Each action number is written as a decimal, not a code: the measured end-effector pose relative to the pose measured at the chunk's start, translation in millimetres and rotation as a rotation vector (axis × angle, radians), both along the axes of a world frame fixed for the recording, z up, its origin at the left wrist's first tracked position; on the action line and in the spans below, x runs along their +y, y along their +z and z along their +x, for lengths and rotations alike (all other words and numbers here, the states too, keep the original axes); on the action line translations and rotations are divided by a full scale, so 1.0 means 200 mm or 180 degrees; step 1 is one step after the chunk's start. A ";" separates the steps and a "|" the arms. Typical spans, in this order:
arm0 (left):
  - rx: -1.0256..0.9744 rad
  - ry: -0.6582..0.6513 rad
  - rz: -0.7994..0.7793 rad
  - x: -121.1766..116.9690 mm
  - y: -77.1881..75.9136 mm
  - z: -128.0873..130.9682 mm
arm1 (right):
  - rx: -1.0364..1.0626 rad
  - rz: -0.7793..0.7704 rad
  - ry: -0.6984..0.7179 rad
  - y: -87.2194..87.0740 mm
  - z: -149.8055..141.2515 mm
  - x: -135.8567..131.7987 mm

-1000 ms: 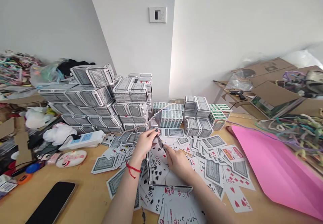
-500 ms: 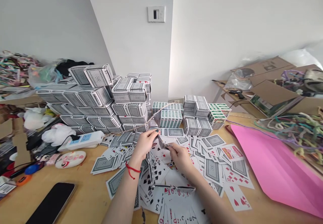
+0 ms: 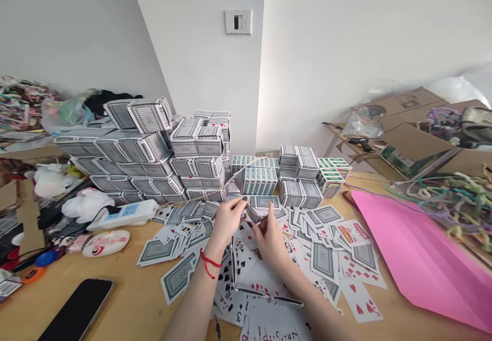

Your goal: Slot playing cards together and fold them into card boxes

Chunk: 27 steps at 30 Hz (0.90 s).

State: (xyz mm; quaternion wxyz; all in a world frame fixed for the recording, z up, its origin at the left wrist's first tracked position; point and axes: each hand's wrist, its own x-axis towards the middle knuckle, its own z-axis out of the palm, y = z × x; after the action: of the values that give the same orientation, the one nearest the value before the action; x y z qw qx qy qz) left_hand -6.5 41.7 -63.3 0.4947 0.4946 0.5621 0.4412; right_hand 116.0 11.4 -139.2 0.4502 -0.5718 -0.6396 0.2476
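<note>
My left hand [image 3: 227,219], with a red cord on its wrist, pinches one end of a narrow strip of folded playing cards [image 3: 253,214] between thumb and forefinger. Around the other end of the strip is my right hand [image 3: 271,241], its forefinger raised and its thumb at the near side; part of this grip is hidden. A thin-edged card frame [image 3: 269,296] joins on below and runs between my forearms. Beneath it lie loose playing cards [image 3: 230,300], some face up, with more face-down cards [image 3: 157,250] at the left and others [image 3: 323,259] at the right.
Tall stacks of card-covered blocks [image 3: 146,148] stand at the back left, smaller ones [image 3: 302,192] at the right beside green-white card boxes [image 3: 260,179]. A phone [image 3: 77,307], a white power strip [image 3: 125,214] and a pink sheet [image 3: 415,259] lie on the table. A string crosses behind.
My left hand has shifted slightly right. My right hand's forefinger has lifted and its thumb has spread from it. The card frame has swung a little down and to the right.
</note>
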 end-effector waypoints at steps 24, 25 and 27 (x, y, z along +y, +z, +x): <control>-0.0225 0.0718 -0.0099 0.03 -0.06 -0.04 | -0.1392 0.0970 -0.0817 0.02 -0.03 -0.05; -0.0227 0.0750 -0.0076 0.03 -0.07 -0.04 | -0.1486 0.1093 -0.0762 0.02 -0.04 -0.06; -0.0228 0.0765 -0.0037 0.04 -0.09 -0.04 | -0.1583 0.1227 -0.0627 0.03 -0.07 -0.07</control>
State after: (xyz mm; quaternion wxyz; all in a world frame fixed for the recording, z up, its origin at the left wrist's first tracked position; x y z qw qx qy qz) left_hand -13.5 49.1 -81.3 0.4608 0.4047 0.6019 0.5114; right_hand 102.8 -3.5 -134.2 0.4020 -0.5781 -0.7066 -0.0699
